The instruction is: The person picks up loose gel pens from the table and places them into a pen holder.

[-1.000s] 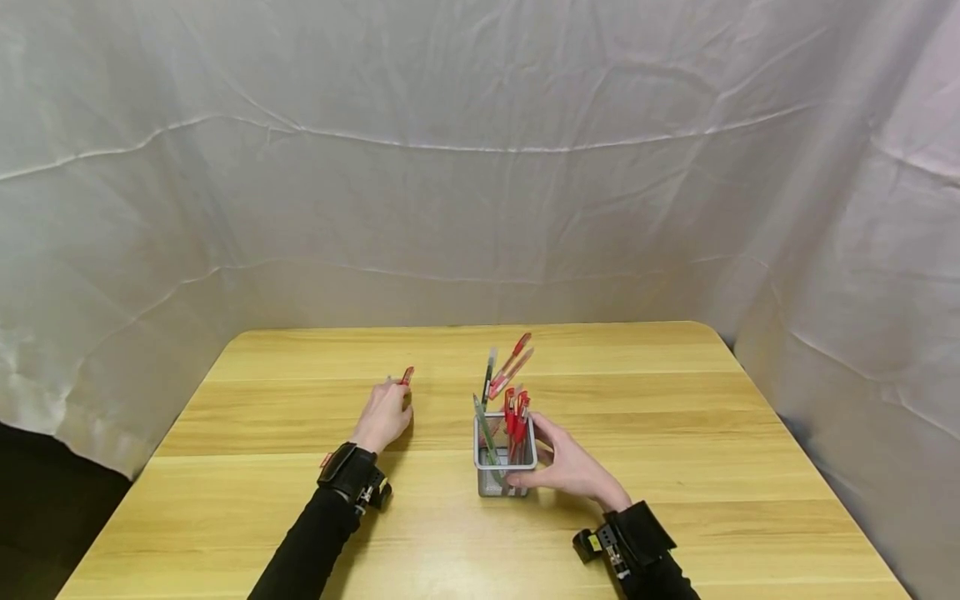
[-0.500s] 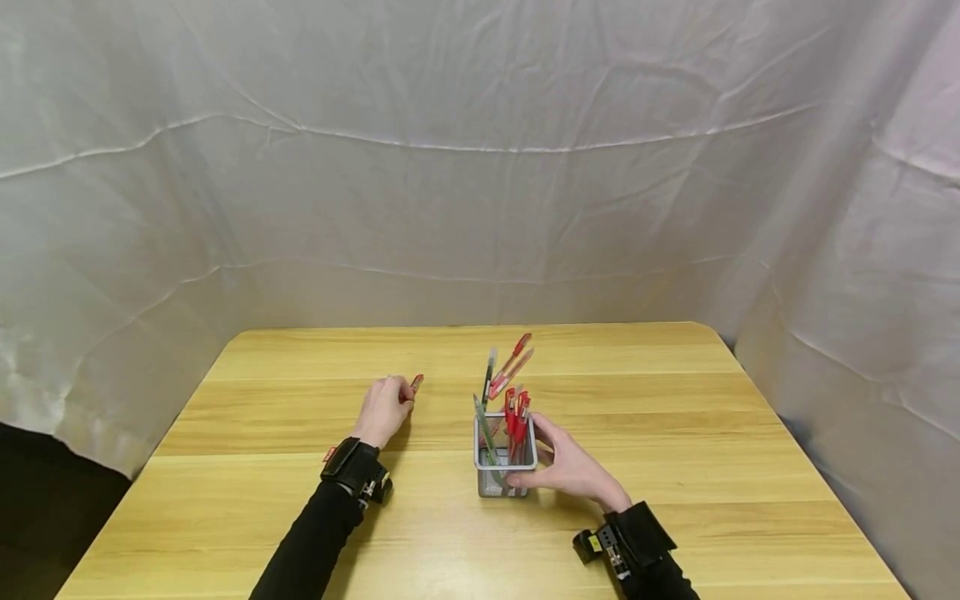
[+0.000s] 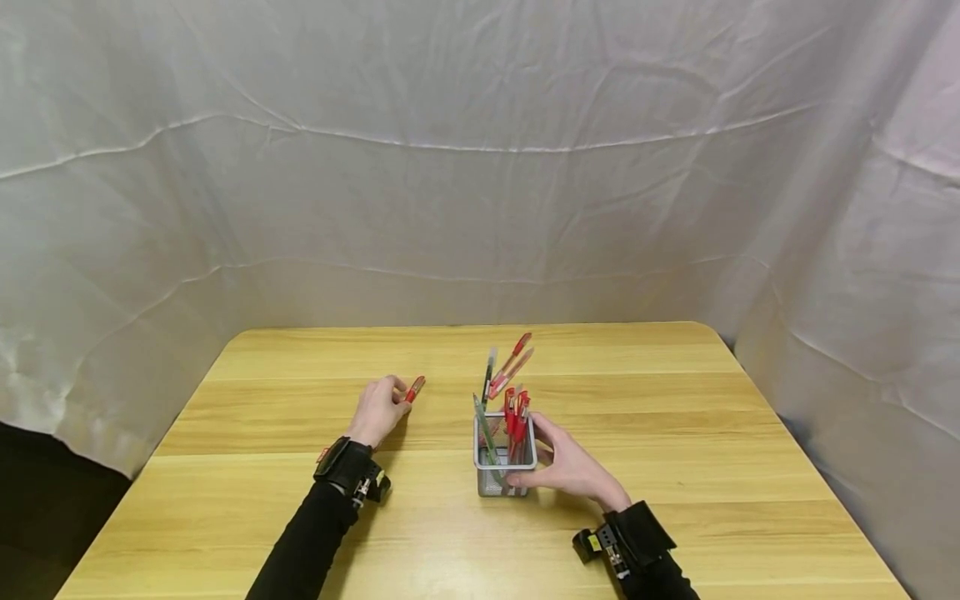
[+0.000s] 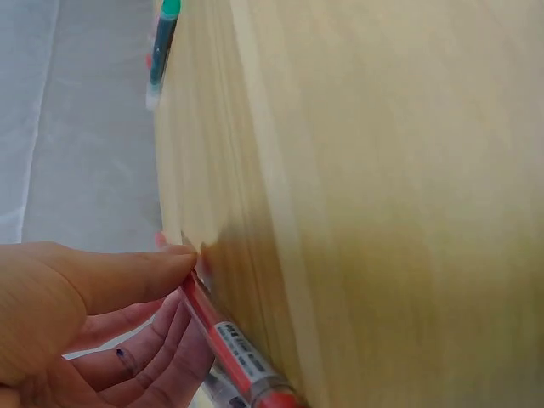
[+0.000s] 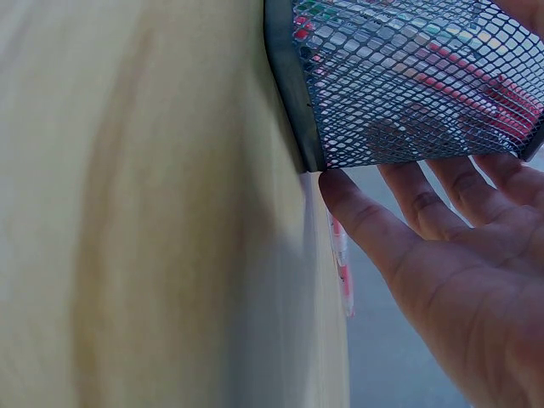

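My left hand (image 3: 378,410) pinches a red pen (image 3: 415,389) between thumb and fingers, left of the middle of the table. Its white label and red end show in the left wrist view, where a clear object under the red pen (image 4: 238,361) is partly hidden. My right hand (image 3: 573,471) grips the right side of a silver wire-mesh pen holder (image 3: 506,482), thumb at the near side. Inside stand several red-capped pens (image 3: 517,408) and a green pen (image 3: 485,427), seen through the mesh (image 5: 382,102) in the right wrist view.
Beyond the holder, two red pens (image 3: 516,360) lie near a dark pen (image 3: 489,377) with a pale end; whether the dark one leans in the holder I cannot tell. The wooden table (image 3: 712,433) ends at a pale hanging cloth (image 3: 480,208) behind.
My left hand has shifted slightly, and the red pen has come right and nearer, with more of it showing past the fingers. My right hand and the pen holder have stayed still.
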Demonstrator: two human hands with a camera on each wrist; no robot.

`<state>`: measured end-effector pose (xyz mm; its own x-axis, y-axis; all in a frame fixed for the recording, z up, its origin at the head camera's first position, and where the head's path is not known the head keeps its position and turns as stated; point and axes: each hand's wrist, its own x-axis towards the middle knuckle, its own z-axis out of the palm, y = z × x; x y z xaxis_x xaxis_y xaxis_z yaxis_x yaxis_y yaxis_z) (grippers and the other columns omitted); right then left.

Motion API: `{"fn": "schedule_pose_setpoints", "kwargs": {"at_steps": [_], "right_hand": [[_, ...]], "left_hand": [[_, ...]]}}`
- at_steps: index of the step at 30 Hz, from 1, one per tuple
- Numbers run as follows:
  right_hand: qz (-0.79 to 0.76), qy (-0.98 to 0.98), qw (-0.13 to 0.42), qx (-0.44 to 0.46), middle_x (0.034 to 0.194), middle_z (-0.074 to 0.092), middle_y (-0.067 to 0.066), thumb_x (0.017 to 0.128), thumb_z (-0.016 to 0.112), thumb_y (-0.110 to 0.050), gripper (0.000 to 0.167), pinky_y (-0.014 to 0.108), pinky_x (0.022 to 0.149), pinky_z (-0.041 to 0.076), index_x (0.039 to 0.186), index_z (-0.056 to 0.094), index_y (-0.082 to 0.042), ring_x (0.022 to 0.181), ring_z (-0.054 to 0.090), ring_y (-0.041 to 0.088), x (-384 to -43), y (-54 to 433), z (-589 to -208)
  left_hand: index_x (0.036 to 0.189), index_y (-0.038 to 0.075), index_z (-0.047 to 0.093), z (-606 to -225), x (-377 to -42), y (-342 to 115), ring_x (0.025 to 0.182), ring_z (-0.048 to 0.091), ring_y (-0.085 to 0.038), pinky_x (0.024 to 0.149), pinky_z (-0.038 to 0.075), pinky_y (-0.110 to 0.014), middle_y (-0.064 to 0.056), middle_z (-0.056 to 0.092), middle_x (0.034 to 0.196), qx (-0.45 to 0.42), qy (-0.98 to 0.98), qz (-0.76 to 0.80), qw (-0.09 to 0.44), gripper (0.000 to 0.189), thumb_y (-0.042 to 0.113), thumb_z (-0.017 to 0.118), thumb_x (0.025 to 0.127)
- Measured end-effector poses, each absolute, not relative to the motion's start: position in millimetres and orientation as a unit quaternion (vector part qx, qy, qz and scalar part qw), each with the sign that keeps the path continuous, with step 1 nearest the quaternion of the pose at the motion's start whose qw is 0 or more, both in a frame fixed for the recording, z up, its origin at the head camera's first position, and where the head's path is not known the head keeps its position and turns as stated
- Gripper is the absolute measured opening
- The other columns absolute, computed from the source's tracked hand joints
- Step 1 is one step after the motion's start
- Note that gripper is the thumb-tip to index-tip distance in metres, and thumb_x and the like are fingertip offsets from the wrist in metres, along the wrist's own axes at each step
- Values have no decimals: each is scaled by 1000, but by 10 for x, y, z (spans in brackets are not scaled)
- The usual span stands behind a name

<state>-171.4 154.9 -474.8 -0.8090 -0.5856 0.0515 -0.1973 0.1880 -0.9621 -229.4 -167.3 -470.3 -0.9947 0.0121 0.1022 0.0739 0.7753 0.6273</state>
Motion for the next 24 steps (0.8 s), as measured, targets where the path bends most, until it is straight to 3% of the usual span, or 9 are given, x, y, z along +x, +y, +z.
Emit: {"fn": "schedule_pose_setpoints", "kwargs": {"at_steps": [9, 24], "right_hand": [[-583, 751, 168, -262, 157, 37, 26, 81, 83, -14, 100, 61, 115, 36, 160, 22, -7, 144, 35, 49, -1715, 1551, -4755], [-581, 752, 167, -264, 156, 38, 27, 82, 83, -14, 99, 60, 116, 37, 160, 23, -7, 145, 35, 48, -1720, 1547, -4759]], "left_hand": [[97, -4, 75, -4683, -2291, -1728, 83, 68, -27, 71, 53, -34, -17, 75, 90, -30, -936, -348, 54, 14, 5, 69, 88], [111, -7, 72, -4616, -2285, -1769, 93, 70, -30, 76, 56, -31, -23, 74, 104, -16, -902, -431, 18, 23, 9, 64, 96]]}}
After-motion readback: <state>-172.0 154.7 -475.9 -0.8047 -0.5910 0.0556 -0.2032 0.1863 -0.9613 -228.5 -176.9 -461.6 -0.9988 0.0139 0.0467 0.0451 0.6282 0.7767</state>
